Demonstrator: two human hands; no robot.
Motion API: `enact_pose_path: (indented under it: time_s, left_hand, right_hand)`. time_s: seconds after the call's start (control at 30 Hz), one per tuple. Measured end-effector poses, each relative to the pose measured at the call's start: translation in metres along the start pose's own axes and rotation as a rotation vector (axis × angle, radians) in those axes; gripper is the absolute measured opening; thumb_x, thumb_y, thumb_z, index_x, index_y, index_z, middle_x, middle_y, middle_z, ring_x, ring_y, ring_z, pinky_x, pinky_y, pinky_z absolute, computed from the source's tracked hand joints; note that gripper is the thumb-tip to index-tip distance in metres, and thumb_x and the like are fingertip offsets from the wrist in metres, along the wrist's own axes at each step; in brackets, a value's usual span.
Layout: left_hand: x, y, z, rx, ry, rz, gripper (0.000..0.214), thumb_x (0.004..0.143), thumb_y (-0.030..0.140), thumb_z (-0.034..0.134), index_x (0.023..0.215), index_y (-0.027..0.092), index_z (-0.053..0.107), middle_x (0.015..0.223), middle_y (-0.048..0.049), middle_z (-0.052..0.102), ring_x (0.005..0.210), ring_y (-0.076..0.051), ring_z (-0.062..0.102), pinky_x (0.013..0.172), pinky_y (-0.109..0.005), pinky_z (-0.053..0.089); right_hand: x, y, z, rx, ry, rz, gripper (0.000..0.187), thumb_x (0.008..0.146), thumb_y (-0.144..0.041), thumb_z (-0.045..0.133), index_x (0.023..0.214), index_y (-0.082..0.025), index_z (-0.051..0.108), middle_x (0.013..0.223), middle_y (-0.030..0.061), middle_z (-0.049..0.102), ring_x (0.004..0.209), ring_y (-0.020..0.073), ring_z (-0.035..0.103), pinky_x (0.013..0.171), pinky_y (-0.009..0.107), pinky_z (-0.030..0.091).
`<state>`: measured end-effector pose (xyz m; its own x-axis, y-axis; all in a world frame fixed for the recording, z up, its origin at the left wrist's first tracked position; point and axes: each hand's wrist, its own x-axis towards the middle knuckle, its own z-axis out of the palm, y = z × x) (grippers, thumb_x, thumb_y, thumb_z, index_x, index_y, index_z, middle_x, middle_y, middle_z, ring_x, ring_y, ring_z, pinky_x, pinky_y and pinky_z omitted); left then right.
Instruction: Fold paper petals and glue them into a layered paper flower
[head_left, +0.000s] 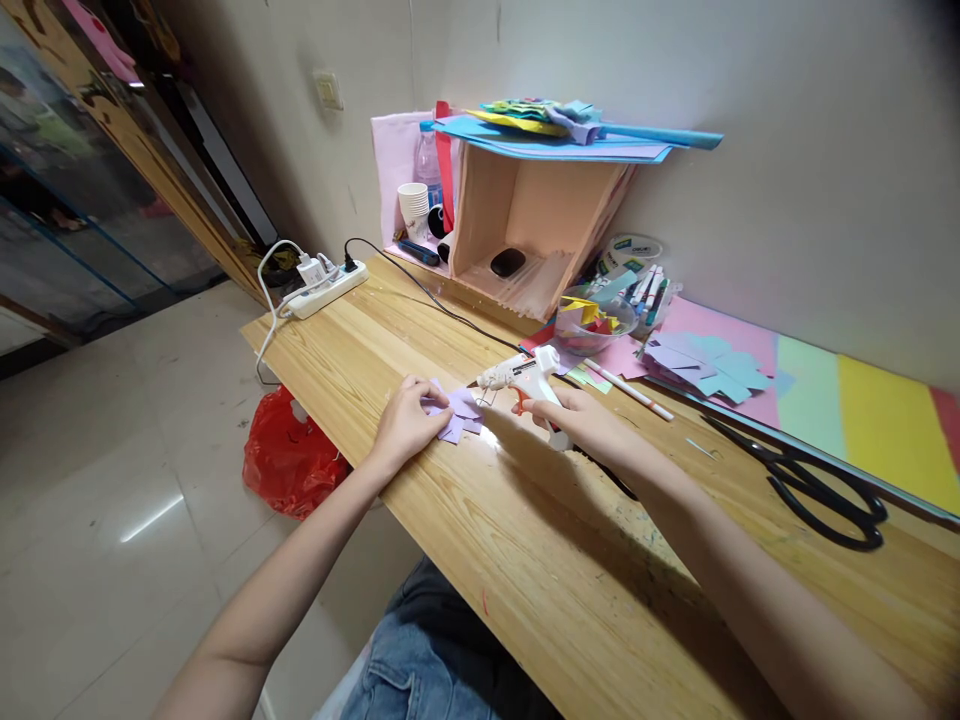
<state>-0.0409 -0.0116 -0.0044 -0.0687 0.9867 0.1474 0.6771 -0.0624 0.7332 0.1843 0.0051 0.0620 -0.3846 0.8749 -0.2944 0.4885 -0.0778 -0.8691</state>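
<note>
My left hand [409, 418] presses down on a small purple paper flower [461, 412] lying on the wooden table [525, 560], its fingers curled over the paper's left edge. My right hand [574, 418] grips a white hot glue gun [519, 374] by the handle. The gun's nozzle points left toward the purple paper, just above it. A black cord runs from the gun back across the table to the power strip [326, 288].
Black scissors [814, 483] lie at the right, near sheets of coloured paper [862, 420] and cut purple and blue shapes [705, 365]. A bowl of paper scraps [589, 322], pens, a wooden box [525, 235] and a red bag [289, 460] on the floor stand around.
</note>
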Motion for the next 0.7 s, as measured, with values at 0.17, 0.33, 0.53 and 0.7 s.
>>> enact_pose_path:
  time_s: [0.17,0.33,0.53,0.7]
  left_hand:
    - [0.004,0.003,-0.003,0.121,-0.014,-0.016,0.01,0.063,0.026,0.061,0.07,0.02,0.062,0.082,-0.0016,0.055,0.076,-0.017,0.056,0.072,-0.031,0.045]
    - [0.013,0.006,-0.007,0.202,-0.072,-0.059,0.012,0.058,0.026,0.064,0.069,0.02,0.061,0.081,-0.0029,0.058,0.077,-0.019,0.055,0.07,-0.031,0.044]
    - [0.023,0.007,-0.015,0.183,-0.208,-0.047,0.01,0.06,0.027,0.063,0.066,0.019,0.061,0.081,-0.0046,0.059,0.078,-0.02,0.056,0.069,-0.031,0.045]
    - [0.025,0.001,-0.014,0.126,-0.228,-0.035,0.015,0.057,0.028,0.066,0.068,0.018,0.062,0.08,-0.0038,0.061,0.076,-0.019,0.057,0.07,-0.03,0.046]
  right_hand:
    - [0.0,0.0,0.0,-0.012,0.025,-0.001,0.025,0.073,-0.04,0.047,0.074,-0.016,0.055,0.062,-0.0019,0.043,0.052,0.0096,0.038,0.047,0.023,0.028]
    - [0.001,0.003,0.003,-0.077,0.127,-0.03,0.029,0.075,-0.045,0.046,0.073,-0.016,0.052,0.063,-0.0007,0.047,0.053,0.0113,0.041,0.049,0.025,0.031]
    - [0.006,0.008,0.005,-0.127,0.249,-0.14,0.029,0.076,-0.043,0.044,0.071,-0.016,0.051,0.066,0.0012,0.049,0.059,0.0141,0.044,0.054,0.026,0.033]
    - [0.019,0.021,0.015,-0.059,0.272,-0.156,0.035,0.077,-0.046,0.043,0.086,-0.014,0.056,0.072,0.003,0.055,0.061,0.0158,0.049,0.056,0.027,0.036]
